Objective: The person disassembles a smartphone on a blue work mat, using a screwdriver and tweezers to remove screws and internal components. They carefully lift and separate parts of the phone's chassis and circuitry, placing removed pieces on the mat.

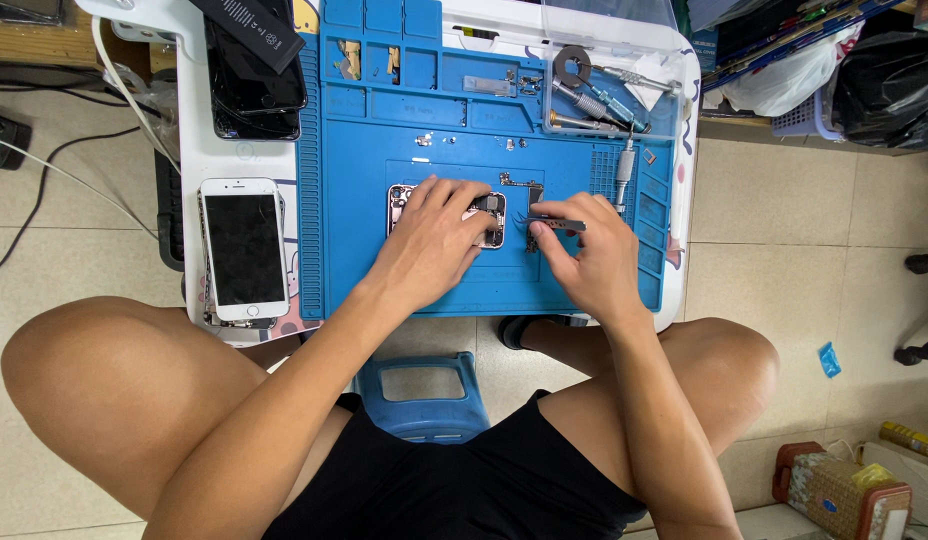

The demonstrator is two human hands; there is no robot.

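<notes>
**Opened phone held flat on blue mat, tweezers at its right edge**

An opened phone body with a pinkish metal frame and exposed dark innards (492,212) is seen lying flat near the middle of a blue silicone work mat with moulded compartments (364,270). The left hand (429,240) is laid over it, fingers spread and pressed down on the frame; most of the body is hidden under the palm. The right hand (592,255) is closed in a narrow pinch on a pair of thin dark metal tweezers (554,223), whose tips are pointed left at the phone's right edge. Whether the tips are touching a part cannot be told.

Edges and room: bare mat is left below both hands, down to the mat's near edge. To the right, a ribbed section and small side pockets are found just beside the right hand. Above, tiny loose screws and brackets (424,140) are scattered near the phone.

Surface: the mat is laid on a small white table (189,150). A white-framed phone with a dark screen (244,250) is lying left of the mat, well apart from the hands. Screwdrivers with silver shafts (594,105) are grouped at the upper right.

Room: a pale tiled floor (784,200) is seen around the table, and a blue plastic stool (424,390) between the bare knees.
</notes>
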